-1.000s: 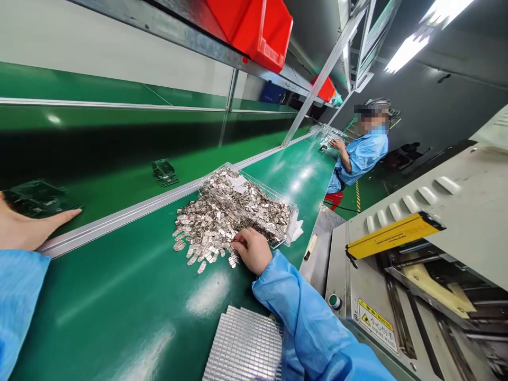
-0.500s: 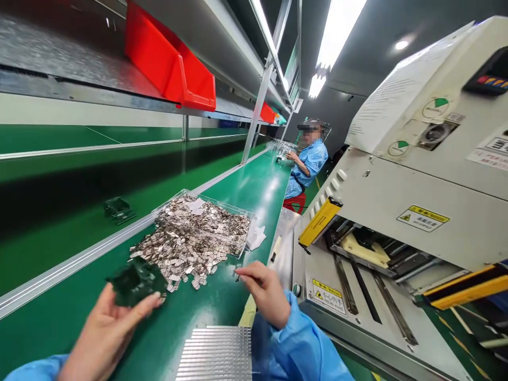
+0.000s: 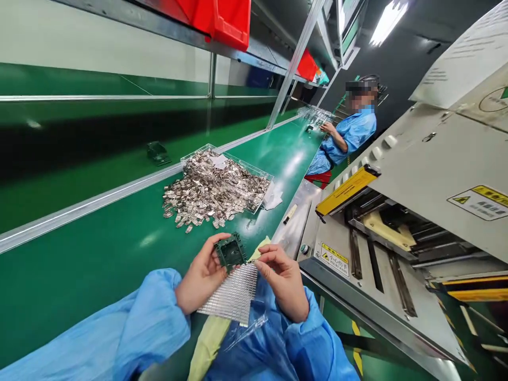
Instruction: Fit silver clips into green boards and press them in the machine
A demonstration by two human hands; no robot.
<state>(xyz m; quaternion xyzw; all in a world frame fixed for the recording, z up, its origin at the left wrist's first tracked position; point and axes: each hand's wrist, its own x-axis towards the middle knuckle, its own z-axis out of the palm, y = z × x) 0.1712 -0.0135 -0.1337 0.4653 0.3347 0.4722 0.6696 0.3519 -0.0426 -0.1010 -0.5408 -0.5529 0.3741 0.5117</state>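
My left hand (image 3: 204,275) is closed around the edge of a dark green square plastic housing (image 3: 230,250), its hollow side turned up towards me. Just right of it, my right hand (image 3: 283,278) pinches a small thin metal piece (image 3: 253,261) between thumb and forefinger, close to the housing's right edge; its exact shape is too small to tell. Beneath both hands lies a silvery ribbed sheet (image 3: 232,293) with rows of strips. Farther back, a heap of small flat metal pieces (image 3: 202,196) spills out of a clear tray (image 3: 260,205) onto the green tabletop (image 3: 146,254).
Yellow-green material (image 3: 210,344) hangs by my lap. Another dark green housing (image 3: 157,153) sits behind the metal rail. A pale machine (image 3: 444,164) with yellow-black bars stands at right, a cutter-like tool (image 3: 290,214) beside it. A co-worker (image 3: 349,132) sits farther along; red bins (image 3: 226,24) are overhead.
My left hand has brought the housing right and away from the heap. The two hands are now close together above the ribbed sheet, with the right hand's pinch beside the housing. The view has shifted.
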